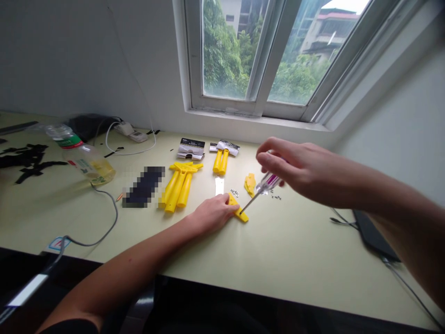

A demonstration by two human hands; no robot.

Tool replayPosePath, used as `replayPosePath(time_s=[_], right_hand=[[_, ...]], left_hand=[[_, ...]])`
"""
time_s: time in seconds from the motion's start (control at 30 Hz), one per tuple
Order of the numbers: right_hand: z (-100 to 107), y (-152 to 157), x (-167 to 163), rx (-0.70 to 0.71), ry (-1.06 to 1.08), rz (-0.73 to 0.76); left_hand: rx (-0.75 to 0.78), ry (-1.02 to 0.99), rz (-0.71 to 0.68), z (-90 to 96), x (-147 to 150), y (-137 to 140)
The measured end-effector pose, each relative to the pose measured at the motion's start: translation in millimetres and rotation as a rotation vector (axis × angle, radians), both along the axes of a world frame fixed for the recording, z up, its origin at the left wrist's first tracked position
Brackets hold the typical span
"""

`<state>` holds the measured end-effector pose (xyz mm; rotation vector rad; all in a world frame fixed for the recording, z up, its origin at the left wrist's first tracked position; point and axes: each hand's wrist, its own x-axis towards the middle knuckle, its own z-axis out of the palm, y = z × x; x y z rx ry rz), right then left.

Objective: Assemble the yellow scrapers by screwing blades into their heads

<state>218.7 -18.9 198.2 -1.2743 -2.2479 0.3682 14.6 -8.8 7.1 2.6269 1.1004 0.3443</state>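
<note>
The yellow piece [244,217] (flat, elongated) lies aslant.

Lone head-worn view, facing forward and down; hands [213,214] [302,169] near, window [276,55] beyond.

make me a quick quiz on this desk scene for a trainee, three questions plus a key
1. Which hand grips the screwdriver?
2. True or false: the left hand has fingers on the yellow piece at the screwdriver's tip.
3. Of these, which is farthest left in the picture? a) window b) screwdriver c) bottle

Key:
1. The right hand
2. True
3. c
</note>
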Motion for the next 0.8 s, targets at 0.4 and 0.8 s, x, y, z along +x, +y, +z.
replayPosePath(time_s=[0.4, 0.8], right_hand=[[-14.3, 4.1, -8.4, -0.099, 0.196, -0.021], [-79.8, 15.9, -22.3, 0.144, 1.088, -0.014]], left_hand=[[0.023, -0.019, -0.015, -4.2, -0.2, 1.9], [-0.020, -0.043, -0.006, -10.0, -0.7, 4.7]])
